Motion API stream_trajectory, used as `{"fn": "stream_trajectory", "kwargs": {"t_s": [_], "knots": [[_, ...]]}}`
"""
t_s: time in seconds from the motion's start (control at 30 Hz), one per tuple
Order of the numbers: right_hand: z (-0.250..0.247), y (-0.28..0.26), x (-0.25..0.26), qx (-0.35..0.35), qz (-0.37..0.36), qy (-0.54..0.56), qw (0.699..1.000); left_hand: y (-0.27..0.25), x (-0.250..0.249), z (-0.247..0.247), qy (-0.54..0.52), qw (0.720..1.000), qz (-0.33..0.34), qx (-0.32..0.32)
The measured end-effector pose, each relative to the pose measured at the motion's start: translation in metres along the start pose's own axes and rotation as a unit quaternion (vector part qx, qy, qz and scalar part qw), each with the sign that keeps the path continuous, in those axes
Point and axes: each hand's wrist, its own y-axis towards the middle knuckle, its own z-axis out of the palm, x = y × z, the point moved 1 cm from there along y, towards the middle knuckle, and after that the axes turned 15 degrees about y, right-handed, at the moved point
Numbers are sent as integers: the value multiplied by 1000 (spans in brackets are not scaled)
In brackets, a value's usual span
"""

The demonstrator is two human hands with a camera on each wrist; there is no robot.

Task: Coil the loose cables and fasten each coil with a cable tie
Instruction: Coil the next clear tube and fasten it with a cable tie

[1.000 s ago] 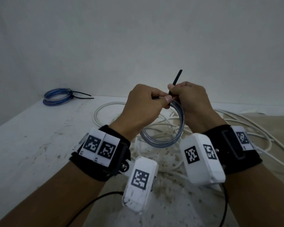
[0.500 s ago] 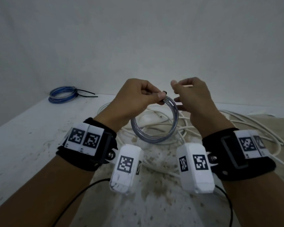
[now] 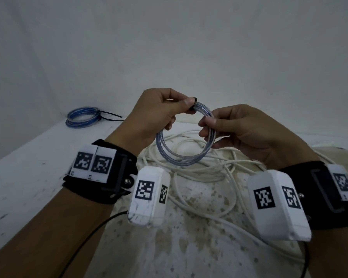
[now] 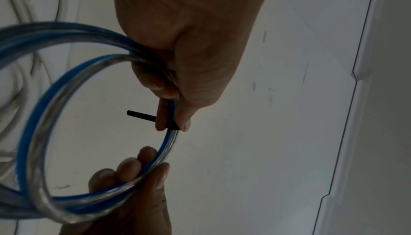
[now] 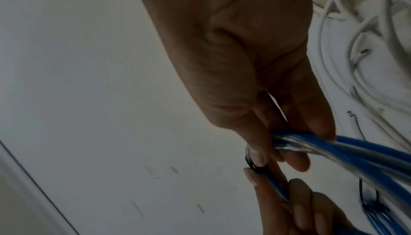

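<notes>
Above the loose white cables (image 3: pixel 199 173) on the table (image 3: pixel 28 177), the left hand (image 3: pixel 159 113) pinches the coil (image 3: pixel 181 159) at its tie (image 4: pixel 153 118), the right hand's (image 3: pixel 247 133) fingers clamped on the coil's side.

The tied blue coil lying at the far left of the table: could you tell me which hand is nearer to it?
Left. The left hand is up nearer the tied blue coil; the right hand is farther right.
</notes>
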Motion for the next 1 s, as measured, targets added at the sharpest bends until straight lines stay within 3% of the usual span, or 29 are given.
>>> {"fn": "stream_trajectory", "kwargs": {"t_s": [0.13, 0.23, 0.3, 0.37, 0.43, 0.6, 0.77, 0.9, 1.0], "knots": [[3, 1, 3, -17, -25, 30, 999, 3, 2, -3, -8, 1000, -4, -14], [0, 2, 5, -81, -65, 107, 989, 4, 9, -1, -38, 999, -31, -11], [-1, 4, 5, -125, -86, 143, 978, 3, 11, 9, -133, 990, -54, 2], [1, 8, 2, -149, -92, 153, 973, 1, 10, 20, -263, 962, -72, 1], [3, 11, -2, -158, -88, 141, 973, 1, 10, 26, -325, 942, -86, -21], [7, 13, -9, -141, -58, 93, 984, 7, 16, 22, -311, 944, -101, -42], [11, 13, -12, -147, -53, 68, 985, 10, 20, 21, -347, 926, -140, -44], [7, 8, -9, -119, -8, 9, 993, 13, 19, 20, -297, 940, -152, -68], [9, 10, -11, -111, -1, 28, 993, 14, 19, 16, -264, 950, -148, -82]]}}
